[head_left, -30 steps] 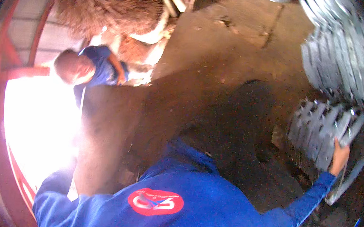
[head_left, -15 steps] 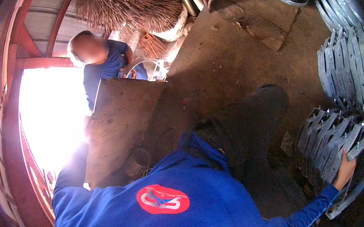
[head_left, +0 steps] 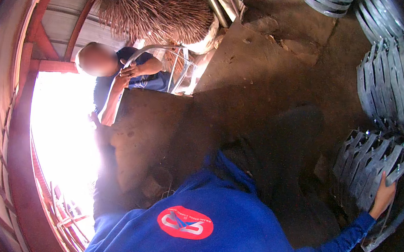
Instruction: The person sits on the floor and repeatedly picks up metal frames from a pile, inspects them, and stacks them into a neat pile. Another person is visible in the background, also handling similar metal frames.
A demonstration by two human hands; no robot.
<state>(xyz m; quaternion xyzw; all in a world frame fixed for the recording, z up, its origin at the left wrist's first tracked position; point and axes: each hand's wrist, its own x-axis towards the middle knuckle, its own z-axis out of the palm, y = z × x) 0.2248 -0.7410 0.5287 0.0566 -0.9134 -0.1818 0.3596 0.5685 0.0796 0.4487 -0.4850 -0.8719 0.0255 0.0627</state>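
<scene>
At the right, my right hand [head_left: 384, 195] is closed on the outermost galvanised metal clamp [head_left: 398, 167] of a stack. Its fingers curl over the clamp's flat, bolted end. My left arm [head_left: 109, 199] reaches up into strong glare at the left, where its hand is washed out and I cannot tell what it touches. Across from me, a co-worker in a dark blue shirt [head_left: 150, 82] has a hand [head_left: 130, 70] on a curved metal band [head_left: 158, 47], which arches over to the right.
More nested metal clamps [head_left: 390, 85] stand along the right side. A large bundle of thin brown rods [head_left: 150, 6] lies at the far left, by red steel framing [head_left: 18, 143]. A brown, stained board or panel [head_left: 146, 106] is in front of the co-worker.
The co-worker's forearm and the curved metal band have come up into plainer view. My right hand stays on the clamp stack. The whole view has shifted a little.
</scene>
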